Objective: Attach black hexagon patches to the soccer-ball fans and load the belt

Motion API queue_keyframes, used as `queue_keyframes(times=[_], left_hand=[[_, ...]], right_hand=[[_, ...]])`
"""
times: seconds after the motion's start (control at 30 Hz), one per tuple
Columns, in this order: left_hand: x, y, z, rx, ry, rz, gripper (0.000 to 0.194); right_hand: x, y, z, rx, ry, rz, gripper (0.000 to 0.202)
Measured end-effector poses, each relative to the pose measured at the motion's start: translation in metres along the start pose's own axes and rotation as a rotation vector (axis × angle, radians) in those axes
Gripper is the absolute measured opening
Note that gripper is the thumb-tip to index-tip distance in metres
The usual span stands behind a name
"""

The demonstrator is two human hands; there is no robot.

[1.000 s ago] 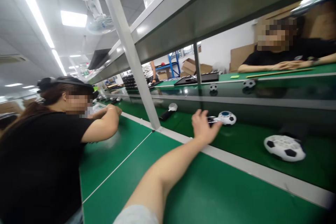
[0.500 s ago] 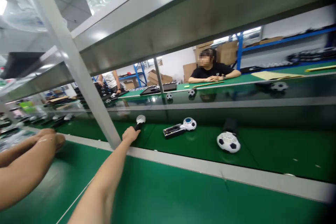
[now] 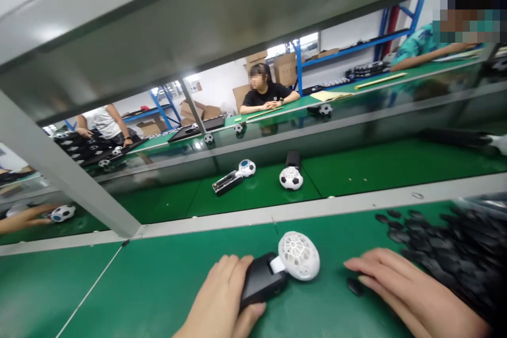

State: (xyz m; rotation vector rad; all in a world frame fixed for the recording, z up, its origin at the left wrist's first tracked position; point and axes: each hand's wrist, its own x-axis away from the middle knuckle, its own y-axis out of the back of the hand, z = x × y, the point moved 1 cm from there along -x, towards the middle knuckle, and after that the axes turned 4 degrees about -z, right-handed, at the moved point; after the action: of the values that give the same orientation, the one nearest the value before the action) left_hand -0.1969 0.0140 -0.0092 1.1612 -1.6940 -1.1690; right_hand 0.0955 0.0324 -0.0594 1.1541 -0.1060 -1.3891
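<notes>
My left hand (image 3: 224, 296) is closed around the black handle (image 3: 261, 280) of a handheld device, near the front of the green worktop. Its round white head (image 3: 299, 256) has an openwork ball-pattern cover and points away from my fingers to the right. My right hand (image 3: 404, 285) has its fingers stretched out and slightly apart, low over the worktop. Just below its fingertips lies a small flat black piece (image 3: 354, 286); whether they touch it I cannot tell. A heap of similar black pieces (image 3: 447, 243) spreads beside and behind this hand.
Beyond a grey rail (image 3: 237, 215), a green belt carries two more ball-headed devices (image 3: 291, 178). A slanted metal post (image 3: 75, 163) and an overhead shelf (image 3: 198, 26) frame the view. At left, another person's hand (image 3: 37, 216) touches a device. Other people sit or stand across.
My view has swung to the right. My left hand, earlier reaching to a device on the belt, now holds one above the worktop. My right hand and the black heap have come into view.
</notes>
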Motion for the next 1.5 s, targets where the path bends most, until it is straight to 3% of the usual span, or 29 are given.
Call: queue_keyframes(times=[0.13, 0.27, 0.37, 0.5, 0.7, 0.8, 0.93, 1.03, 1.2, 1.37, 1.5], left_hand=[[-0.009, 0.004, -0.018, 0.001, -0.017, 0.039, 0.057], [-0.035, 0.016, -0.038, 0.14, -0.142, 0.004, 0.08], [-0.053, 0.007, -0.054, 0.252, -0.252, 0.057, 0.076], [-0.056, -0.008, -0.069, 0.228, -0.249, 0.073, 0.07], [-0.049, -0.012, -0.071, 0.207, -0.205, 0.091, 0.073], [-0.05, -0.013, -0.07, 0.194, -0.22, 0.078, 0.074], [-0.049, -0.016, -0.072, 0.179, -0.233, 0.063, 0.073], [-0.048, -0.02, -0.075, 0.158, -0.238, 0.026, 0.07], [-0.047, -0.024, -0.078, 0.153, -0.249, 0.006, 0.071], [-0.047, -0.021, -0.077, 0.2, -0.244, -0.003, 0.065], [-0.047, -0.02, -0.076, 0.235, -0.232, -0.013, 0.063]], right_hand=[[-0.007, 0.007, 0.008, -0.062, -0.12, 0.125, 0.018], [-0.008, 0.009, 0.016, -0.123, -0.247, 0.138, 0.019], [-0.008, 0.013, 0.021, -0.173, -0.276, 0.152, 0.017], [-0.011, 0.019, 0.023, -0.205, -0.22, 0.175, 0.018], [-0.011, 0.018, 0.016, -0.096, -0.142, 0.09, 0.014], [-0.011, 0.02, 0.021, -0.089, -0.025, 0.135, 0.019], [-0.011, 0.021, 0.036, -0.162, -0.018, 0.175, 0.014], [-0.011, 0.017, 0.046, -0.201, 0.069, 0.211, 0.017], [-0.011, 0.006, 0.05, -0.098, 0.241, 0.194, 0.024], [-0.012, 0.001, 0.046, -0.137, 0.065, 0.085, 0.007], [-0.012, 0.001, 0.043, -0.195, -0.048, 0.05, 0.013]])
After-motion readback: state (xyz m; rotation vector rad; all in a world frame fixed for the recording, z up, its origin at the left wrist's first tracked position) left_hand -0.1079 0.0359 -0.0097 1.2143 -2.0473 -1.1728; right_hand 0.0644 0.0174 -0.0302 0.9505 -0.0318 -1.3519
